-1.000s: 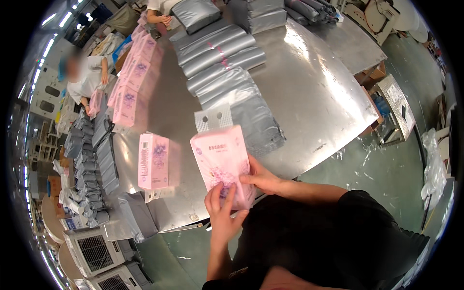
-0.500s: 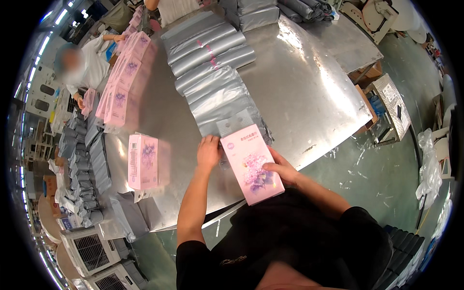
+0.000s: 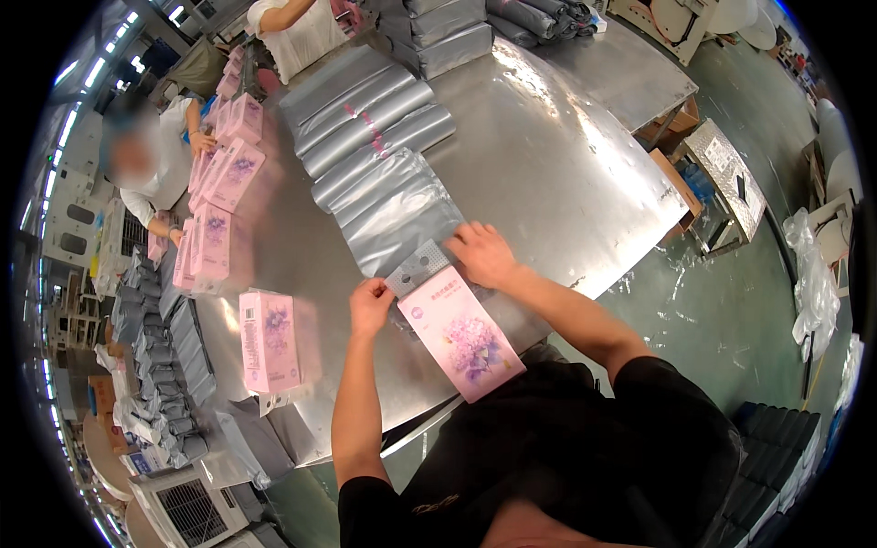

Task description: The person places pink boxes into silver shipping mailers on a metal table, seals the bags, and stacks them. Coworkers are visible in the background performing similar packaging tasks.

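A pink tissue-style pack (image 3: pixel 466 338) with a printed flower bunch lies tilted at the table's near edge, against my front. At its top is a clear dotted plastic flap (image 3: pixel 418 265) with punched holes. My left hand (image 3: pixel 370 306) is closed, pinching the flap's left corner. At the opposite corner, my right hand (image 3: pixel 484 254) has its fingers bent down on the flap; the thumb is partly hidden. Just beyond the flap lie overlapping silver-grey plastic bags (image 3: pixel 393 205). Another pink pack (image 3: pixel 270 342) stands to my left.
The metal table (image 3: pixel 539 164) carries a row of pink packs (image 3: pixel 233 173) at the far left, where a co-worker's hand (image 3: pixel 201 142) reaches in. Folded grey bags (image 3: pixel 452 41) are stacked at the back. More bags (image 3: pixel 151 347) line the left side. A metal step stand (image 3: pixel 726 173) is off to the right.
My right hand has left the pack's side and moved up to its flap. My left hand has shifted to the flap's left corner. Far-left packs have been moved by the co-worker.
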A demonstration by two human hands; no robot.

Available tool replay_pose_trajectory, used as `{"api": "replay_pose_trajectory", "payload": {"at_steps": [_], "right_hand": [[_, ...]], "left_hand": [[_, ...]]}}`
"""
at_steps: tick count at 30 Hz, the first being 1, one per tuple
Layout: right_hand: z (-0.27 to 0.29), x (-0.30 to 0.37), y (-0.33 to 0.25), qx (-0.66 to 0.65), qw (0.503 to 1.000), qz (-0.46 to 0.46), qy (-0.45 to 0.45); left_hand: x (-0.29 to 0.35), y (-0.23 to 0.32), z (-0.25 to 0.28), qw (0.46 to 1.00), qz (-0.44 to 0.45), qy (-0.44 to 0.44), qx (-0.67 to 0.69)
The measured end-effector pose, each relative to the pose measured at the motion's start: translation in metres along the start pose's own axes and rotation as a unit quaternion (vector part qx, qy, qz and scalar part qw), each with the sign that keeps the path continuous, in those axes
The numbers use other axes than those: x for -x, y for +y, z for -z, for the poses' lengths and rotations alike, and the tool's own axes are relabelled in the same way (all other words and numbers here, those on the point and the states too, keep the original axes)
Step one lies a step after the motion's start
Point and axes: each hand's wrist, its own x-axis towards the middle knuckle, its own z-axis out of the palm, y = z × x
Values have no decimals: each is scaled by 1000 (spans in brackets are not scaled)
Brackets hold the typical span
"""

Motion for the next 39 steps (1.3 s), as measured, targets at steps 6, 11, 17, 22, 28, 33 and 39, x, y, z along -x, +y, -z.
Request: {"api": "replay_pose_trajectory", "payload": {"at_steps": [6,11,17,22,28,33,39], "right_hand": [[2,-6,1,-18,993,107,51],[-11,32,3,-73,989,113,67],[-33,14,-6,-117,992,6,-44],[-33,31,-9,-172,981,-77,-53],[29,70,-26,-327,865,-242,-293],[23,152,-10,-469,799,-230,-298],[28,118,-22,-382,868,-246,-201]], "left_hand": [[75,44,8,954,-212,96,-191],[103,33,-12,969,-223,62,-86],[61,-17,-36,984,-8,136,-111],[71,-7,-42,982,16,83,-171],[163,-3,-47,990,71,-30,-117],[224,-23,-58,997,53,-53,-26],[158,-8,-71,943,187,105,253]]}}
